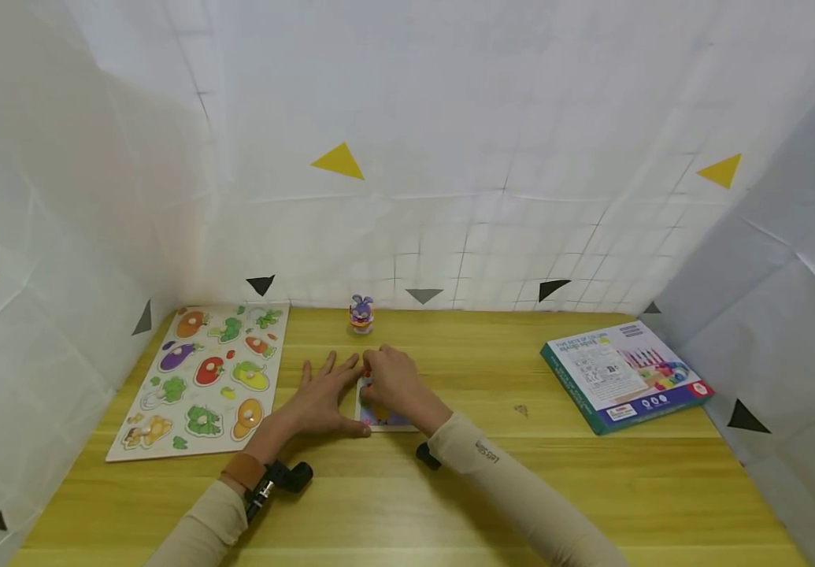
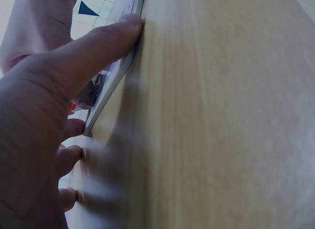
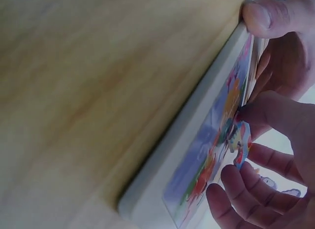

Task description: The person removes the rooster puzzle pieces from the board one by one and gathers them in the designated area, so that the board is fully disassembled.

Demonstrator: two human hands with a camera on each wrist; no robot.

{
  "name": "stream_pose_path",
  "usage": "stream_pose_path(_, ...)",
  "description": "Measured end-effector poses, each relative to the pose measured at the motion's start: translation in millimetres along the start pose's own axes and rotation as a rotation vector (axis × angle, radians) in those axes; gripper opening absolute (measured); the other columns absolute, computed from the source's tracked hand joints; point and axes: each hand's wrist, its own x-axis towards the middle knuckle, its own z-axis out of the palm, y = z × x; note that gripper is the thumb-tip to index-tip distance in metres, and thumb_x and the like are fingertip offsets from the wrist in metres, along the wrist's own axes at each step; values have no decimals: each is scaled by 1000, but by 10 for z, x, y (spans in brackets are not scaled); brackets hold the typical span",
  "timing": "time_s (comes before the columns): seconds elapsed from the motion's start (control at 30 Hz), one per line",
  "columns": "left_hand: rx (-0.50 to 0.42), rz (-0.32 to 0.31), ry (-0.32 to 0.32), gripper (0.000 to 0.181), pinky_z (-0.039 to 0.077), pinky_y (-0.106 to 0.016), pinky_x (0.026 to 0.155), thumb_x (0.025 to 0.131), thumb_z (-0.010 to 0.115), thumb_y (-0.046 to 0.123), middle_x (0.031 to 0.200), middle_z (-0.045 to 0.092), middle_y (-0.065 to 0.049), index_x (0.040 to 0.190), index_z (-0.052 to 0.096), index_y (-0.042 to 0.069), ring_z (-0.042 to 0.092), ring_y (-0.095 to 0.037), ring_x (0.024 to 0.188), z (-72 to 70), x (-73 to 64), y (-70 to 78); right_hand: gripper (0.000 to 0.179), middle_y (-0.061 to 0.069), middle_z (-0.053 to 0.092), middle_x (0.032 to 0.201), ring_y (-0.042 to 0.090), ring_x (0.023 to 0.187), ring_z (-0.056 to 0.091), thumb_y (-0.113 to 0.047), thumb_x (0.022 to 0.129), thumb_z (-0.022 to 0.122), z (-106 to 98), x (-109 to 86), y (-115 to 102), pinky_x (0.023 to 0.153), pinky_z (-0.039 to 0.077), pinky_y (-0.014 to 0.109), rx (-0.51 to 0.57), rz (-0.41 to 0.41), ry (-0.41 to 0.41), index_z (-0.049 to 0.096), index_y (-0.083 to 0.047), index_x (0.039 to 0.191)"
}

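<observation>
A small white-edged puzzle board (image 3: 152,192) with a colourful picture lies on the table, partly covered by both hands in the head view. My left hand (image 1: 318,402) spreads its fingers at the board's left side, and its thumb (image 2: 110,39) presses the near edge. Over the board, my right hand (image 1: 396,379) pinches a small colourful puzzle piece (image 3: 240,140) between thumb and fingers. That piece stands tilted against the picture surface. Its printed design is too partly hidden to make out.
Left of the hands lies a large vegetable peg puzzle board (image 1: 194,394). A purple rabbit figurine (image 1: 361,315) stands behind them. At the right is a flat coloured box (image 1: 627,374) with a paper label. White sheeting (image 1: 450,157) encloses the wooden table (image 1: 379,504).
</observation>
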Motion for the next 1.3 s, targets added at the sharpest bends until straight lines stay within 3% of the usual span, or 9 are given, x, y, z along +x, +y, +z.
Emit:
stream_pose_path(0.3,5,11,6,109,-6,-75,108,71,74,74,165,18,-7,158,35,20,3,-44,150,-1,-6,-14,26,2,60,85,15,72,53,-24,77,85,-124,-111,142,61,48,32,27,-8,12,72,-10,94)
stream_pose_path(0.57,-13,-9,-7,111,-6,-74,109,69,77,72,165,19,-7,156,37,18,3,-43,150,-25,3,17,27,1,59,81,16,70,54,-29,74,89,-262,-339,467,59,47,33,-21,33,33,74,-13,90)
stream_pose_path(0.77,-10,-8,-16,111,-6,-73,110,68,78,72,166,19,-7,157,37,17,3,-42,150,-39,2,13,23,5,62,83,20,73,59,-22,74,89,-372,-513,692,59,50,36,-29,60,78,75,-12,89)
stream_pose_path(0.97,-28,-7,-23,111,-7,-71,111,69,79,70,166,18,-6,157,36,16,2,-41,150,-49,-2,2,22,4,61,82,19,75,59,-19,74,88,-435,-585,880,64,50,37,-10,97,47,76,-10,89)
stream_pose_path(1.3,-21,0,-27,111,-6,-72,110,69,79,70,166,18,-7,157,36,16,2,-41,150,-64,-5,14,12,1,63,79,14,73,56,-13,78,84,-407,-573,1012,67,51,34,76,85,-21,78,-9,88)
